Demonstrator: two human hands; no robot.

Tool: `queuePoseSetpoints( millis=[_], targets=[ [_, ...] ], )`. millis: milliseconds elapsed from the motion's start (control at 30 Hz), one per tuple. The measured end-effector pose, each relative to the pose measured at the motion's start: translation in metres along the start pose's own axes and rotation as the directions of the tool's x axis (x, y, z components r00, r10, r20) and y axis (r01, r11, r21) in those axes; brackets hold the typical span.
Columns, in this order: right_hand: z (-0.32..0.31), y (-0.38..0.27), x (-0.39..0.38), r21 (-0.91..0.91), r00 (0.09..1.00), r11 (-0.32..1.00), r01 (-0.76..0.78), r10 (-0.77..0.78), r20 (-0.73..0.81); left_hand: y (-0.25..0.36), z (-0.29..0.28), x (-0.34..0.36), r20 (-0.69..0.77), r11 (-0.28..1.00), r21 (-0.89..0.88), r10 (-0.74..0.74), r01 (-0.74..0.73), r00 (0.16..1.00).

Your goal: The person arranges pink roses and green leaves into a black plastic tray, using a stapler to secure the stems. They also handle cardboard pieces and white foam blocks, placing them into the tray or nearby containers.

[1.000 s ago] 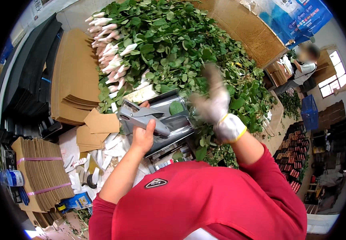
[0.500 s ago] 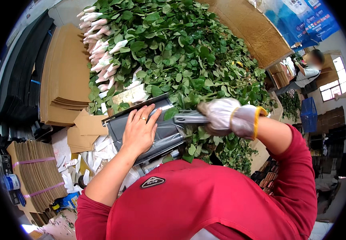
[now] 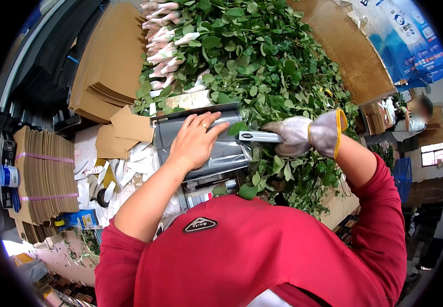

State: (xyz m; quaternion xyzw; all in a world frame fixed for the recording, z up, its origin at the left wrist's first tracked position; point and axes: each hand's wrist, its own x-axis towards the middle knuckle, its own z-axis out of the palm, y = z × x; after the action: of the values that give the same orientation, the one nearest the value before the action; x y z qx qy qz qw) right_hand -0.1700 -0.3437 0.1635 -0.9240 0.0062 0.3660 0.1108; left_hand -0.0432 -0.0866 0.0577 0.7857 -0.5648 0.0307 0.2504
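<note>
My bare left hand [image 3: 196, 142], with a ring on one finger, lies flat with its fingers spread on a dark grey wrapped bundle [image 3: 226, 159] under clear plastic film. Leafy green stems come out of the bundle's right end. My right hand [image 3: 294, 136], in a grey-white work glove with a yellow cuff, is closed round a grey stapler [image 3: 260, 136]. The stapler's front end points left and reaches the right edge of the wrap. A single leaf [image 3: 237, 128] lies just above its tip. What the gloved fingers press underneath is hidden.
A big heap of leafy stems [image 3: 252, 61] with white-wrapped heads [image 3: 162, 51] fills the far side. Cardboard sheets [image 3: 114, 56] and a strapped cardboard stack [image 3: 47, 174] stand left, near loose white paper strips [image 3: 137, 158]. A person [image 3: 408, 123] is at far right.
My view has shifted, so the scene sits farther right. The right hand and stapler have turned slightly at the wrap's right edge. My left hand still rests on the bundle.
</note>
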Motion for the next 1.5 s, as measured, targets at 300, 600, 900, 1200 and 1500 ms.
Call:
queuePoseSetpoints(
  millis=[300,600,900,1200,1500],
  targets=[
    [0.022,-0.005,0.001,-0.056,0.971,0.995,0.078,-0.088,-0.221,0.000,0.001,0.000,-0.022,0.999,-0.040,-0.008,0.007,1.000],
    [-0.024,-0.041,-0.049,-0.266,0.886,0.928,-0.261,0.121,-0.447,-0.068,-0.006,-0.115,-0.534,0.911,-0.271,-0.412,0.312,0.738],
    [0.079,-0.137,-0.016,0.442,0.960,0.852,0.281,-0.246,-0.135,-0.029,0.034,-0.251,0.124,0.802,0.194,-0.591,0.564,0.797],
    [0.175,-0.278,0.160,0.880,0.992,0.458,-0.124,0.077,0.099,-0.006,-0.021,-0.460,-0.395,0.439,0.182,-0.786,0.880,0.475],
    [0.150,-0.331,0.168,0.050,0.862,0.885,0.463,-0.436,-0.257,-0.090,-0.003,-0.412,-0.479,0.387,0.157,-0.774,0.908,0.413]
  ],
)
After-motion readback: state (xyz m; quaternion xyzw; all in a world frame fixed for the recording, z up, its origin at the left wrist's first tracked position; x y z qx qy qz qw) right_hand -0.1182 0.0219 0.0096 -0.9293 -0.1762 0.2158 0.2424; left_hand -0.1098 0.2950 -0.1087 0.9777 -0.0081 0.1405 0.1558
